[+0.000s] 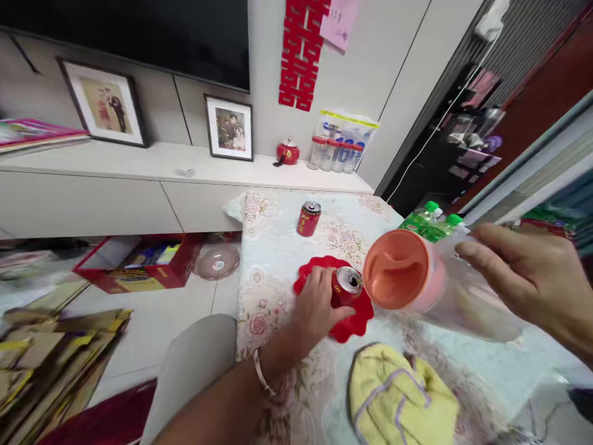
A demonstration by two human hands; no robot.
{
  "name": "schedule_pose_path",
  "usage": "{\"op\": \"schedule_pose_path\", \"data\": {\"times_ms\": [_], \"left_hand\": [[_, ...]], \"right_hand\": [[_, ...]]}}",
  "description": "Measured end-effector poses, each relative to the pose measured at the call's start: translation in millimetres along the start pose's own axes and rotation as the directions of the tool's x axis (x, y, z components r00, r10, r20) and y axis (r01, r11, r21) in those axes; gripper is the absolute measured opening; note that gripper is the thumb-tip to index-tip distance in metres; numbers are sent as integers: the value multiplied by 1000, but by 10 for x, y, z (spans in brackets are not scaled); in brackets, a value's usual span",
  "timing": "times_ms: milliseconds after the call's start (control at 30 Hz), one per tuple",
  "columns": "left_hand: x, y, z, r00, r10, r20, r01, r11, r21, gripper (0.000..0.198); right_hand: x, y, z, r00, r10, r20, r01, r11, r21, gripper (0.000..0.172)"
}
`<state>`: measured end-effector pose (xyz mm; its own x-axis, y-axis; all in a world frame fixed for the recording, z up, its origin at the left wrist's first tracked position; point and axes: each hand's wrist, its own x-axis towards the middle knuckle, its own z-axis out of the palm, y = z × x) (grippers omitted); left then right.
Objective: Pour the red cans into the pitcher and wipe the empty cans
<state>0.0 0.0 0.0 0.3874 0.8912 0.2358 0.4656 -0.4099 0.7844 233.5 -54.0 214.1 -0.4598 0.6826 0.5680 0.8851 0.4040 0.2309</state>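
Living rm, floral tablecloth (278,247). My left hand (319,309) wrapped round red can (346,287), top open, on red mat (352,327) mid-table. Right hand (532,278) gripping clear bottle (403,269) w/ orange cap, tipped sideways just beside it. Imo: hold can firm, don't knock it w/ bottle.

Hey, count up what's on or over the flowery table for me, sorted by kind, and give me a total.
Red cans: 2, the near red can in the left hand, another farther back
Green-capped bottles: 2
Clear container with orange lid: 1, in the right hand
Red mat: 1
Yellow cloth: 1
Total: 7
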Motion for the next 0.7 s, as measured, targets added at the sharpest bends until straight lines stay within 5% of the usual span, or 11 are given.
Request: {"op": "schedule_pose_path", "data": {"times_ms": [700], "left_hand": [[7, -6, -20, 1000, -16, -13, 16, 1000, 1, 69]], "right_hand": [[-5, -10, 29, 1000, 15, 8, -15, 1000, -3, 56]]}}
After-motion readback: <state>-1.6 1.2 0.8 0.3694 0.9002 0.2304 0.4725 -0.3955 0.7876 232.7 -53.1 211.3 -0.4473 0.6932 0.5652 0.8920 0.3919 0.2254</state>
